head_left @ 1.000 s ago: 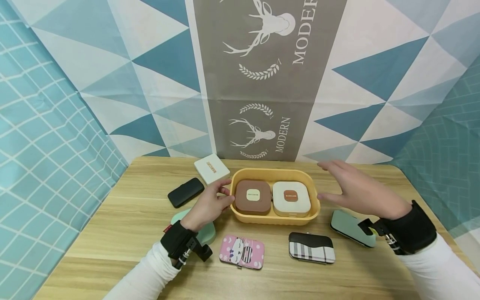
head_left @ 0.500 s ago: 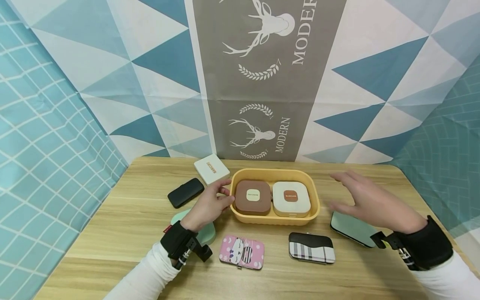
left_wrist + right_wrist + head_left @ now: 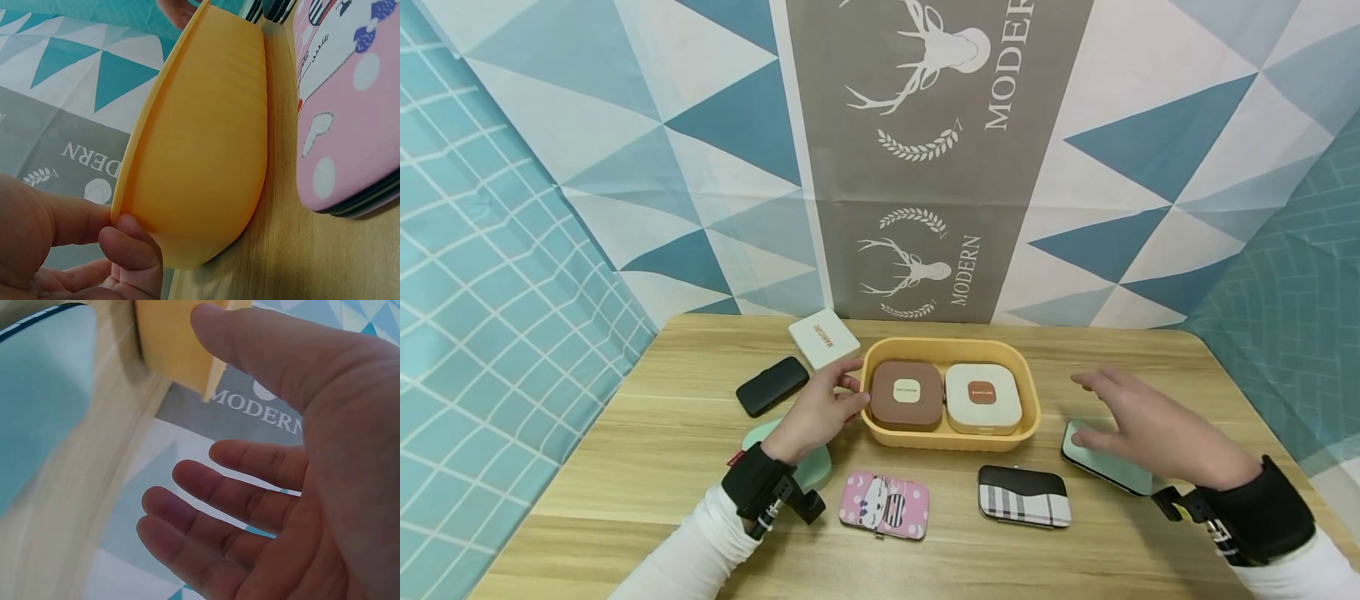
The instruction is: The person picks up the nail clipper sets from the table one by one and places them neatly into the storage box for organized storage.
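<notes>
My left hand (image 3: 820, 412) pinches the left rim of a yellow basket (image 3: 951, 442); in the left wrist view the thumb and a finger are on either side of that rim. In the basket lie a brown square case (image 3: 906, 417) and a white square case (image 3: 982, 418), side by side. My right hand (image 3: 1165, 429) is held with fingers apart over a flat pale green case (image 3: 1108, 462), right of the basket. It holds nothing; in the right wrist view its fingers are extended. A mint green case (image 3: 816, 468) lies partly hidden under my left wrist.
Left of the basket lie a white box (image 3: 823, 335) marked MANICURE and a black case (image 3: 772, 386). In front of it lie a pink cat-pattern case (image 3: 883, 504) and a black-and-plaid case (image 3: 1024, 497). A patterned backdrop (image 3: 917, 167) rises behind the wooden table (image 3: 655, 433).
My right hand has moved away from the basket's right end, rightward and toward me, to over the pale green case. The left hand and the basket have stayed put.
</notes>
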`<state>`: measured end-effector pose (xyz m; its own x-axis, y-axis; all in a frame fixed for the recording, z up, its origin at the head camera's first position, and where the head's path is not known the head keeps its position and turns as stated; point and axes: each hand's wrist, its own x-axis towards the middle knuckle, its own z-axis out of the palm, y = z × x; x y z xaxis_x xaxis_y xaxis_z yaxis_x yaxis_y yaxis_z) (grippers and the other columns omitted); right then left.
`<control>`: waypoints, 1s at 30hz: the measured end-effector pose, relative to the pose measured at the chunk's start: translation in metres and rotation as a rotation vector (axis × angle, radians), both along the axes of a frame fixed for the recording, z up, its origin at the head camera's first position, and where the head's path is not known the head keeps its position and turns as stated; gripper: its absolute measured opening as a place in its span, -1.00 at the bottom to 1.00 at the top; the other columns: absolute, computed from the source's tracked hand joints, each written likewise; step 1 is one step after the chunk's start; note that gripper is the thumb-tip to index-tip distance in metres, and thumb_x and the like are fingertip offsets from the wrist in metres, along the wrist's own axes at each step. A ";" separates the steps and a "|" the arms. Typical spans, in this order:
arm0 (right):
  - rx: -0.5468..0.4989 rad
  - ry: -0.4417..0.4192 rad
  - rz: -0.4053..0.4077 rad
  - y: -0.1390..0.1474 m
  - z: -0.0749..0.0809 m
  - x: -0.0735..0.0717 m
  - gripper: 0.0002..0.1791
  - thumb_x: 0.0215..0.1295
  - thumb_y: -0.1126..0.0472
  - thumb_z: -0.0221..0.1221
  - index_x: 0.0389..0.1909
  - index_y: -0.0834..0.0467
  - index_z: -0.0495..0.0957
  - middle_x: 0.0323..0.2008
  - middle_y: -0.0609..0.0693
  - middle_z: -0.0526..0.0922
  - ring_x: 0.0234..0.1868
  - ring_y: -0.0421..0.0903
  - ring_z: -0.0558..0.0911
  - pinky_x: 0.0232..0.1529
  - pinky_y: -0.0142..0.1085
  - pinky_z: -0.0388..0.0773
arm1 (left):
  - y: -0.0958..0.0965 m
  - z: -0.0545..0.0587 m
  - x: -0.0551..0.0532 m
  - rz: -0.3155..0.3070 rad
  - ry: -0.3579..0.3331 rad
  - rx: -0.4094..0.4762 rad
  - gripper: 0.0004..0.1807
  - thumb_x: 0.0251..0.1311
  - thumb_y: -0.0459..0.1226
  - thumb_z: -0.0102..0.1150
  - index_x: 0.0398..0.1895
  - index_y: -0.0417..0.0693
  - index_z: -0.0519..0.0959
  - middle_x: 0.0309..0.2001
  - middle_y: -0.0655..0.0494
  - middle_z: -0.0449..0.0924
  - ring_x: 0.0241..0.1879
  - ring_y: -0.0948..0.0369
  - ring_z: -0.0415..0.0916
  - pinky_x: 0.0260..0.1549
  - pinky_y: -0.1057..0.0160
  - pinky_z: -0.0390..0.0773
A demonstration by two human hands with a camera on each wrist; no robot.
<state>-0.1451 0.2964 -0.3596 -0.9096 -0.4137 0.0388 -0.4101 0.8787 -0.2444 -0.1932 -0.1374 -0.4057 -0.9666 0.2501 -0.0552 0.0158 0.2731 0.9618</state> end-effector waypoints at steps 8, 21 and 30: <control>-0.001 -0.023 -0.002 0.008 -0.013 0.004 -0.14 0.20 -0.05 0.55 0.36 0.37 0.49 0.15 0.28 0.60 0.08 0.19 0.66 -0.06 0.05 0.68 | 0.000 0.001 0.000 0.000 0.000 -0.003 -0.41 0.48 -0.49 0.18 0.53 -0.31 0.32 -0.06 -0.13 0.45 -0.40 0.14 0.48 -0.43 0.31 0.50; 0.030 -0.065 -0.038 0.012 -0.030 0.007 -0.11 0.09 -0.10 0.60 0.30 0.36 0.53 0.11 0.24 0.62 0.09 0.23 0.65 -0.03 0.11 0.67 | 0.000 -0.001 0.000 0.007 -0.005 0.003 -0.41 0.47 -0.49 0.18 0.53 -0.31 0.32 -0.05 -0.13 0.45 -0.39 0.17 0.48 -0.42 0.32 0.50; 0.037 -0.073 -0.029 0.015 -0.037 0.007 -0.13 0.08 -0.09 0.61 0.27 0.37 0.55 0.03 0.16 0.63 0.04 0.17 0.66 -0.04 0.08 0.68 | 0.001 0.000 0.000 0.007 -0.005 0.007 -0.41 0.48 -0.49 0.18 0.52 -0.31 0.32 -0.06 -0.12 0.44 -0.39 0.15 0.47 -0.41 0.29 0.50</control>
<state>-0.1377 0.3113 -0.3967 -0.9210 -0.3873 -0.0427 -0.3668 0.8989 -0.2398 -0.1928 -0.1367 -0.4058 -0.9680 0.2438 -0.0587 0.0087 0.2666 0.9638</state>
